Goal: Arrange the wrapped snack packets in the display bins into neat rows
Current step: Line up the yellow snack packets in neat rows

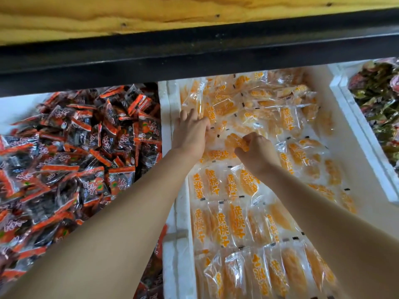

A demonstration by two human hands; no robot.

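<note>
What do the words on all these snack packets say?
"黄桃干", in orange letters on the clear yellow packets in the middle.
White characters on the red and black packets on the left: too blurred to read.
Green and brown packets on the right: no text can be read.

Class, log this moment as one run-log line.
bin: middle white bin | left hand: resting on loose packets | right hand: pinching one orange packet | near rows: neat
</note>
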